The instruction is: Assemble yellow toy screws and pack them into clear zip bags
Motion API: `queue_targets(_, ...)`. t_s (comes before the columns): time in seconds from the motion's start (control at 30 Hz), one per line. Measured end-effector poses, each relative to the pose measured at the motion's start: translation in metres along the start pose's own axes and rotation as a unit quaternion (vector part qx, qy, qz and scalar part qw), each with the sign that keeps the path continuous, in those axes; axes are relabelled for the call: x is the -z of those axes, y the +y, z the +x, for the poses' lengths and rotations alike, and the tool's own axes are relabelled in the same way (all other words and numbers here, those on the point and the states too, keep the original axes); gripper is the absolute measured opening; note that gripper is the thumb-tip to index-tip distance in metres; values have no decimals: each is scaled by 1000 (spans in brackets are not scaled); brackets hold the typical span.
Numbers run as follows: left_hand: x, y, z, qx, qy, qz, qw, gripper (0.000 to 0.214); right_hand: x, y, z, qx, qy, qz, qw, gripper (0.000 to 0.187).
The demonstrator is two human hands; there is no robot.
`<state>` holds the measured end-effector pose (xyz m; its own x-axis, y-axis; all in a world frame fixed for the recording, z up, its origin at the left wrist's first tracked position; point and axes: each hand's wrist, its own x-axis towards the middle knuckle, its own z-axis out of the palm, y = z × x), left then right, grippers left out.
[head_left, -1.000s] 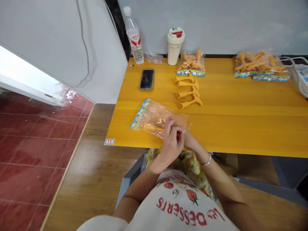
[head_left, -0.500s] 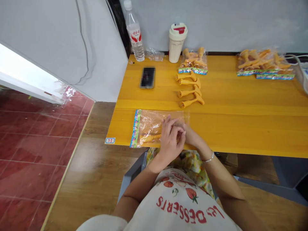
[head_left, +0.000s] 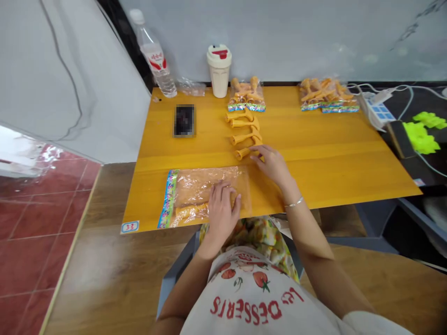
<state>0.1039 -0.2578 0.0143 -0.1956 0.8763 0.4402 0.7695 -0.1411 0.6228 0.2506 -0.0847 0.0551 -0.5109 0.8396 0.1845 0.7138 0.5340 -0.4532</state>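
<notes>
I can't tell whether the right hand [head_left: 261, 157], apparently at the pick-up step, is closed on the toy hammer [head_left: 243, 153] at its fingertips, which needs a firm pinch, while the left hand [head_left: 222, 204] lies open atop the plastic bag [head_left: 195, 184].

A clear bottle [head_left: 153, 56] with a white cap stands by the worktop's [head_left: 321, 153] back left corner. Crumpled clear plastic [head_left: 191, 87] lies beside it along the back edge, followed by a cream lidded cup [head_left: 219, 72]. Nearer the left edge lies a dark, blurred rectangular object [head_left: 184, 120]. A "33" label [head_left: 130, 227] marks the front left corner. Bright green pieces [head_left: 422, 137] sit beyond the right edge.
</notes>
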Motion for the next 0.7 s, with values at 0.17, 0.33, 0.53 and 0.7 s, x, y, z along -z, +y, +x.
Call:
queue_targets(0.17, 1, 1, 2, 33, -52, 51, 997, 35, -14, -6, 13, 45, -47, -133, 989, 51)
queue_targets(0.33, -1, 0, 4, 29, -71, 115, 990, 22, -14, 4, 14, 15, -46, -220, 974, 40)
queue_targets(0.53, -3, -9, 15, 3, -21, 111, 994, 7, 15, 3, -24, 9, 11, -196, 980, 37)
queue_targets(0.7, 2, -14, 24, 3, -47, 93, 995, 10, 36, -10, -74, 29, -3, -166, 986, 40)
